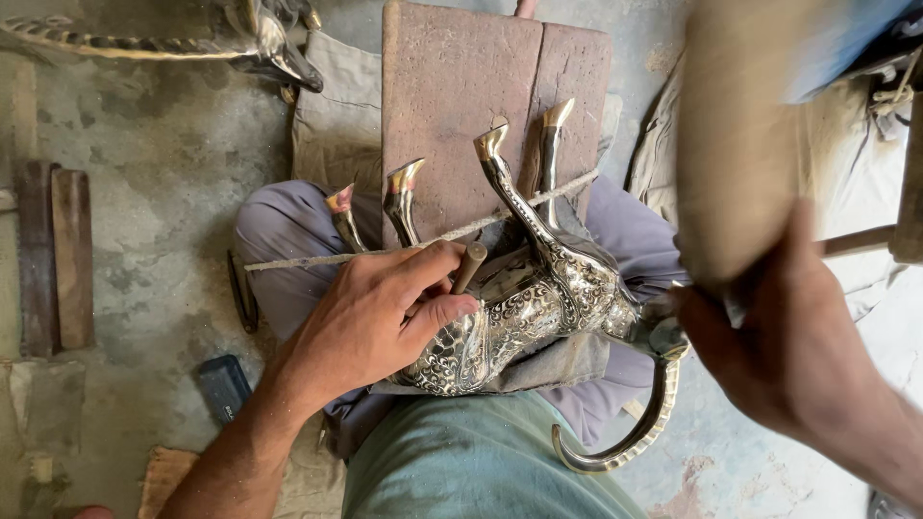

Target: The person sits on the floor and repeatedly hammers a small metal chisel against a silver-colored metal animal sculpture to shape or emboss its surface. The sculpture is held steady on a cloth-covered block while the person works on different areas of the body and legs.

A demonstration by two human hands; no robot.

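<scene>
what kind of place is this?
Likely a small metal-craft workshop with work done on the floor. The left hand holds a punch against an engraved metal animal figure in the lap, the right hand raises a wooden mallet, over bare concrete floor.

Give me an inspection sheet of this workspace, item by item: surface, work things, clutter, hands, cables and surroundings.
Surface: reddish wooden board across the lap, cloth under it.
Job's things: engraved metal animal figure lying legs up; thin rod across its legs; curved horn hanging below.
Clutter: dark block and wooden planks on the concrete floor.
Hands: left hand grips a small punch against the figure; right hand holds a blurred wooden mallet.
Cables: nothing seen.
Surroundings: another metal figure at top left.
</scene>
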